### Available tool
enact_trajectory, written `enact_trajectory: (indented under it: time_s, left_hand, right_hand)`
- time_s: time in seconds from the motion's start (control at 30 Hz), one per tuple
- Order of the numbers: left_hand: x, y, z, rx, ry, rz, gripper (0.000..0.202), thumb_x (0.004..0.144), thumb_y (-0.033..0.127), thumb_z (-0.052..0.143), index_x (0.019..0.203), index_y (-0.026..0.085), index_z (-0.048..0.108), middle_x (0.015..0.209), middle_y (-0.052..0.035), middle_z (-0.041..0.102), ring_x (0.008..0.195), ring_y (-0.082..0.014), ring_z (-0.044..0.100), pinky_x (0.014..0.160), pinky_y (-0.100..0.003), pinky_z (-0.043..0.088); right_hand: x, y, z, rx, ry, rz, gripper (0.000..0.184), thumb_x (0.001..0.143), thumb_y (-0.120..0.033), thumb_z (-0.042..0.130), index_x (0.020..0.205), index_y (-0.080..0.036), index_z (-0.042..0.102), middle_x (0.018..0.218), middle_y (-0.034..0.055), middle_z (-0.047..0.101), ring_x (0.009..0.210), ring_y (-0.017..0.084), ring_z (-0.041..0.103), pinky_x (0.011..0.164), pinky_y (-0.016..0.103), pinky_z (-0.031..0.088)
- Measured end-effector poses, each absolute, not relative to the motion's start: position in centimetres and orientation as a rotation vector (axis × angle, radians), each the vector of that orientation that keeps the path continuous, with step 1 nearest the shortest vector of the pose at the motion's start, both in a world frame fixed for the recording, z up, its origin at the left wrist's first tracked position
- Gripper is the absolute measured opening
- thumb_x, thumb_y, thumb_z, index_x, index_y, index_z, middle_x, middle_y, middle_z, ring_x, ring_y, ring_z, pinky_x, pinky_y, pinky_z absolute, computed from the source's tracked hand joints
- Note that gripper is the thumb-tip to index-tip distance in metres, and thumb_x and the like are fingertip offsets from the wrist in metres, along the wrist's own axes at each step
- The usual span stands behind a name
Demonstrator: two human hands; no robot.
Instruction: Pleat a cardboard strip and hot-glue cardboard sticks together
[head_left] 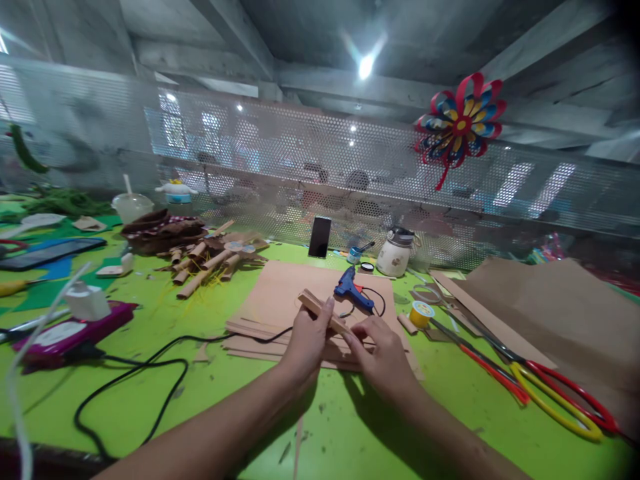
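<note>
A narrow folded strip of brown cardboard [315,305] slants between my two hands, above a stack of brown sheets [275,283]. My left hand [307,340] is closed round its middle, thumb on top. At its near right end, the fingers of my right hand [383,353] pinch it. Just beyond my hands a blue glue gun [353,290] lies on the sheets, its black cord looping beside it. To the right of the stack are a short cardboard tube [407,324] and a yellow spool [421,313].
Scissors with red and yellow handles [560,400] and large brown paper [550,313] lie right. A purple power strip [75,333] and black cable [185,340] are left. Cardboard rolls [210,267], a phone [319,237] and a white jar [395,253] stand further back.
</note>
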State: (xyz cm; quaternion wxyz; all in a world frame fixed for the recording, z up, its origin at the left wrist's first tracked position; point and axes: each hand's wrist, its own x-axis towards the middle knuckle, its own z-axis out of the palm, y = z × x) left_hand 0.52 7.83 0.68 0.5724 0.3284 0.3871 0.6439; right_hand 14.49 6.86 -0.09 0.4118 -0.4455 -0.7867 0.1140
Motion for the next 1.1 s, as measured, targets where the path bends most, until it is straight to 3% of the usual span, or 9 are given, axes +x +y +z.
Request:
enact_trajectory:
  time_s: [0.17, 0.3, 0.5, 0.67, 0.93, 1.1]
  left_hand:
    - [0.3, 7.8, 1.0, 0.8, 0.932, 1.489, 0.037, 0.072, 0.046, 0.071, 0.08, 0.017, 0.049, 0.069, 0.0002, 0.058, 0.064, -0.0129, 0.058, 0.066, -0.026, 0.051]
    - [0.2, 7.3, 1.6, 0.811, 0.826, 1.423, 0.035, 0.073, 0.041, 0.072, 0.087, 0.016, 0.052, 0.073, -0.0001, 0.059, 0.07, -0.0126, 0.059, 0.073, -0.026, 0.051]
    - [0.2, 6.8, 1.5, 0.854, 0.657, 1.23, 0.043, 0.066, 0.022, 0.078, 0.104, 0.016, 0.057, 0.089, -0.0051, 0.066, 0.085, -0.0174, 0.064, 0.081, -0.029, 0.049]
    - [0.3, 7.1, 1.0, 0.91, 0.725, 1.165, 0.027, 0.071, 0.026, 0.075, 0.092, 0.012, 0.065, 0.092, -0.0098, 0.068, 0.085, -0.0189, 0.064, 0.082, -0.03, 0.048]
    - [-0.5, 8.0, 0.9, 0.848, 0.787, 1.18, 0.026, 0.069, 0.028, 0.077, 0.089, 0.013, 0.068, 0.089, -0.0084, 0.068, 0.077, -0.0167, 0.063, 0.071, -0.026, 0.049]
    - [-1.0, 8.5, 1.2, 0.808, 0.773, 1.263, 0.025, 0.068, 0.027, 0.078, 0.086, 0.013, 0.069, 0.088, -0.0071, 0.068, 0.082, -0.0153, 0.063, 0.077, -0.024, 0.05]
  right_hand:
    - [14.3, 6.8, 0.1, -1.199, -1.87, 0.503, 0.019, 0.084, -0.029, 0.056, 0.071, -0.016, 0.061, 0.072, 0.0055, 0.06, 0.069, 0.019, 0.055, 0.063, 0.031, 0.044]
    - [14.2, 6.8, 0.3, -1.176, -1.771, 0.636, 0.021, 0.082, -0.033, 0.057, 0.069, -0.016, 0.058, 0.067, 0.0034, 0.059, 0.065, 0.017, 0.055, 0.06, 0.03, 0.044]
    - [14.5, 7.0, 0.8, -1.146, -1.639, 0.822, 0.024, 0.08, -0.038, 0.059, 0.072, -0.016, 0.059, 0.068, 0.0042, 0.061, 0.066, 0.018, 0.057, 0.062, 0.03, 0.046]
    - [14.6, 6.8, 1.1, -1.12, -1.622, 0.88, 0.024, 0.081, -0.037, 0.059, 0.074, -0.014, 0.061, 0.074, 0.0058, 0.063, 0.069, 0.019, 0.058, 0.066, 0.031, 0.047]
    - [15.6, 7.2, 1.4, -1.034, -1.525, 1.153, 0.042, 0.083, -0.054, 0.055, 0.088, -0.014, 0.065, 0.079, 0.0057, 0.066, 0.074, 0.018, 0.061, 0.069, 0.028, 0.047]
    - [15.6, 7.3, 1.3, -1.06, -1.345, 1.51, 0.053, 0.081, -0.068, 0.047, 0.085, -0.016, 0.058, 0.063, 0.004, 0.065, 0.054, 0.015, 0.06, 0.058, 0.028, 0.048]
